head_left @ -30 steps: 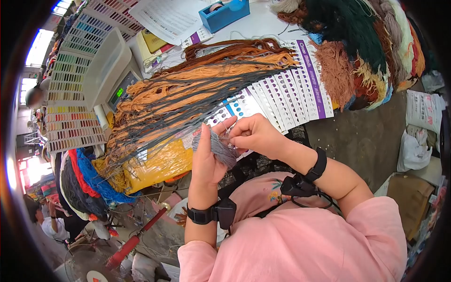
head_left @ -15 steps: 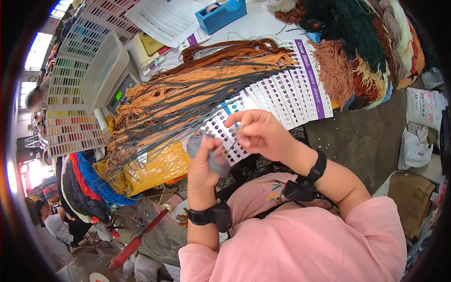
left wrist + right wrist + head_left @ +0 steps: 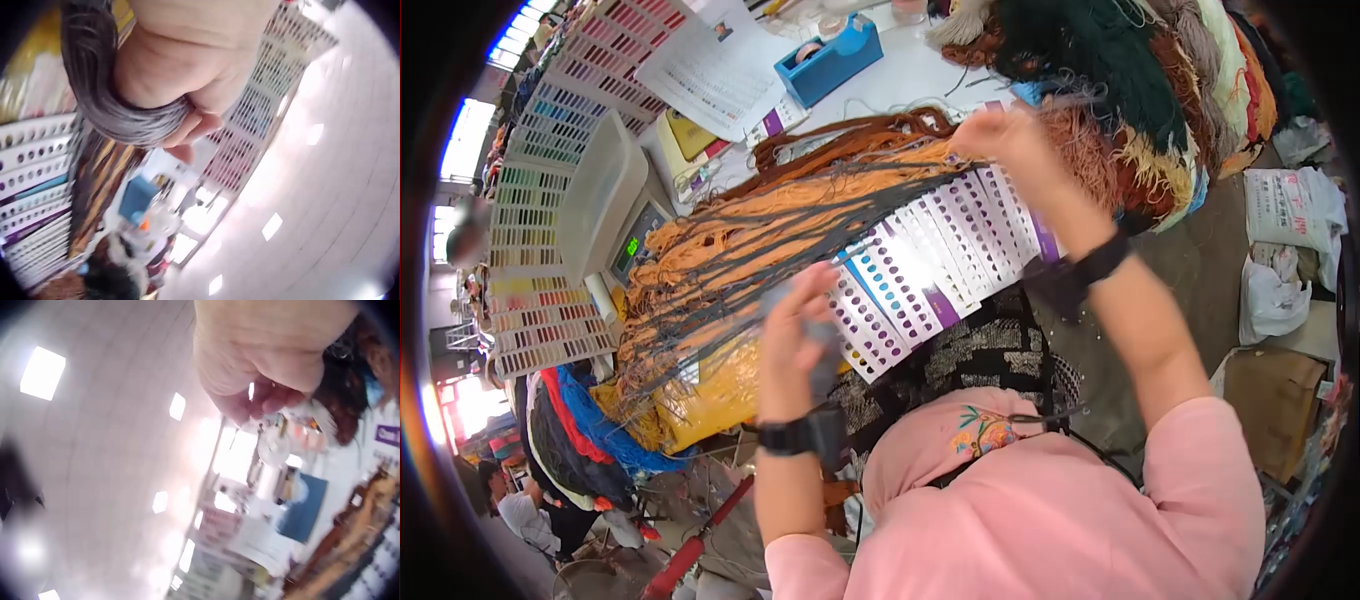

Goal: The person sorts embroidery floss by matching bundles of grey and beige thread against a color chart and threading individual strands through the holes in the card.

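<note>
A grey yarn skein (image 3: 125,122) loops around my left hand (image 3: 187,69), whose fingers curl round it in the left wrist view. In the head view the left hand (image 3: 792,335) is blurred beside the fan of shade cards (image 3: 890,295). My right hand (image 3: 1025,155) is raised near the right end of the brown and orange yarn bundles (image 3: 750,225), its outline blurred. The right wrist view shows that hand (image 3: 262,362) with loosely bent fingers and nothing visibly held. Dark grey strands (image 3: 800,225) lie across the orange yarn.
A blue tape dispenser (image 3: 830,60) and a printed sheet (image 3: 715,75) lie at the back. A scale (image 3: 605,195) stands left, beside colour charts (image 3: 535,240). Thread heaps (image 3: 1130,80) are at the right. A yellow plastic packet (image 3: 720,385) is at the table's front edge.
My right hand has come away from the left hand and the grey skein, moving up and to the right. The left hand has shifted left, still with the skein. The head view has shifted.
</note>
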A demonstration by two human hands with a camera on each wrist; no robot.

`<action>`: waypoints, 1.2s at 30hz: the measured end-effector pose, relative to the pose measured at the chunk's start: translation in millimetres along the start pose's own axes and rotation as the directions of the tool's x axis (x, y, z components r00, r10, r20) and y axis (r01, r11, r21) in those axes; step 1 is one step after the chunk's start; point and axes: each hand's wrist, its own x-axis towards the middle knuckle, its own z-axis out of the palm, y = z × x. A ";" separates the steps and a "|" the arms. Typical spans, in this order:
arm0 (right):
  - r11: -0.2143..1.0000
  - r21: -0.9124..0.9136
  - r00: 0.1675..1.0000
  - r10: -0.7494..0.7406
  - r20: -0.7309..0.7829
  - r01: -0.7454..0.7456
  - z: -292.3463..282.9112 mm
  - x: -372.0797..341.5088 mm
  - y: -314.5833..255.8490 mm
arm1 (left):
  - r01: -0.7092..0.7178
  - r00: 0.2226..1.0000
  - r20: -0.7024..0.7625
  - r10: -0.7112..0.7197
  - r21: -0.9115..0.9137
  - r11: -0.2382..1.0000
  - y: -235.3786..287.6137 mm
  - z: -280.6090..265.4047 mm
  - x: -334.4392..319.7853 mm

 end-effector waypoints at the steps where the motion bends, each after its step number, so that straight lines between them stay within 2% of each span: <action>1: 0.996 -0.086 0.998 -0.017 0.056 0.021 16.8 -3.9 30.3 | 0.032 0.999 -0.018 -0.030 0.129 0.991 -10.7 22.3 14.5; 2: 0.932 -0.356 0.997 -0.052 0.052 0.067 41.1 -12.7 72.6 | 0.052 0.998 -0.044 -0.040 0.297 0.953 -23.8 39.8 32.2; 3: 0.882 -0.465 0.997 -0.080 0.021 0.081 54.5 -23.9 72.5 | 0.094 0.994 -0.091 -0.058 0.453 0.887 -41.8 45.6 49.4; 5: 0.707 -0.658 0.949 -0.313 0.041 0.262 66.0 -33.2 82.2 | 0.092 0.994 -0.102 -0.039 0.592 0.801 -57.0 49.8 69.5; 7: 0.728 -0.634 0.950 -0.310 0.036 0.261 63.6 -34.0 86.1 | 0.107 0.991 -0.131 -0.020 0.700 0.706 -51.5 58.5 67.2; 9: 0.740 -0.628 0.965 -0.255 0.069 0.240 55.4 -33.7 79.4 | 0.003 0.999 -0.036 0.041 0.789 0.614 -57.5 33.3 75.2; 13: 0.683 -0.592 0.903 -0.338 0.264 0.429 58.3 -45.6 69.9 | 0.027 0.997 0.041 -0.065 0.605 0.796 -48.1 30.7 65.9; 15: 0.581 -0.633 0.857 -0.391 0.335 0.512 60.4 -52.9 57.5 | 0.047 0.996 0.044 -0.083 0.530 0.847 -42.0 34.6 68.3; 17: 0.652 -0.587 0.878 -0.352 0.325 0.479 57.7 -53.8 60.7 | 0.080 0.995 0.013 -0.099 0.486 0.870 -42.1 40.8 65.8; 18: 0.697 -0.553 0.889 -0.325 0.324 0.456 56.3 -50.8 65.0 | 0.060 0.996 0.025 -0.084 0.513 0.856 -43.0 42.2 67.5; 20: 0.773 -0.491 0.912 -0.291 0.288 0.402 55.5 -48.1 73.0 | 0.043 0.997 0.041 -0.068 0.442 0.896 -42.8 46.6 65.9; 22: 0.783 -0.475 0.914 -0.313 0.257 0.402 55.6 -48.6 75.1 | 0.050 0.998 0.012 -0.058 0.358 0.932 -42.2 52.8 58.0; 26: 0.787 -0.479 0.920 -0.307 0.242 0.389 57.5 -47.9 68.3 | -0.011 0.999 0.034 -0.005 0.448 0.894 -51.3 50.0 65.9; 29: 0.768 -0.499 0.915 -0.323 0.241 0.402 58.4 -49.7 67.1 | -0.007 0.997 -0.057 0.045 0.549 0.836 -57.2 51.5 69.5; 30: 0.760 -0.505 0.913 -0.338 0.230 0.409 59.8 -50.3 66.4 | -0.065 0.994 -0.036 0.100 0.537 0.841 -59.5 48.4 69.0; 33: 0.705 -0.566 0.903 -0.365 0.227 0.427 62.2 -52.8 71.9 | -0.138 0.971 -0.148 0.188 0.296 0.945 -52.7 40.9 54.9; 34: 0.714 -0.562 0.908 -0.351 0.228 0.417 62.0 -52.5 76.3 | -0.029 0.992 -0.117 0.041 0.105 0.994 -46.3 29.4 54.7; 35: 0.729 -0.553 0.915 -0.333 0.227 0.403 62.7 -53.3 81.6 | 0.091 0.993 -0.070 -0.097 -0.087 0.992 -41.9 17.4 53.5; 36: 0.736 -0.546 0.916 -0.337 0.218 0.401 63.6 -54.0 81.1 | 0.138 0.990 0.037 -0.134 -0.171 0.976 -37.7 14.9 46.0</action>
